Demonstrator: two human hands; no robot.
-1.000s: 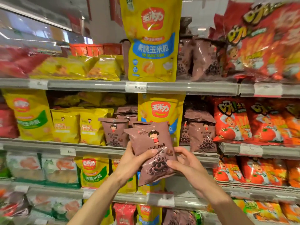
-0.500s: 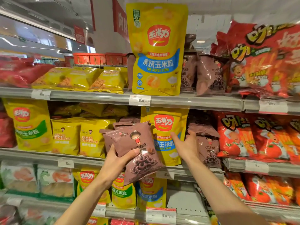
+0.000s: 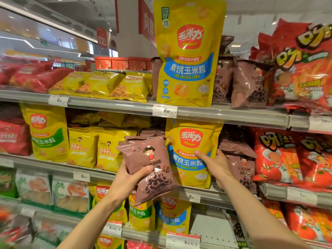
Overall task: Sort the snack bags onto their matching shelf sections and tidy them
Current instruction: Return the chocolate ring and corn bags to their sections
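My left hand (image 3: 131, 178) grips a brown chocolate-ring snack bag (image 3: 150, 169), tilted, in front of the middle shelf (image 3: 206, 192). My right hand (image 3: 213, 164) grips the right edge of a tall yellow baked-corn bag (image 3: 192, 151) that stands on that shelf, thumb across its front. Right of it stand more brown chocolate bags (image 3: 240, 162). Behind the held bag, other brown bags (image 3: 142, 134) peek out.
Another tall yellow corn bag (image 3: 188, 54) stands on the top shelf (image 3: 233, 114), with brown bags (image 3: 246, 83) to its right. Red tomato-chip bags (image 3: 280, 159) fill the right side, small yellow bags (image 3: 95, 148) the left. Lower shelves hold more yellow bags (image 3: 170, 216).
My right hand let go of the brown bag and moved right onto the yellow corn bag on the shelf. My left hand now holds the brown bag alone, shifted left.
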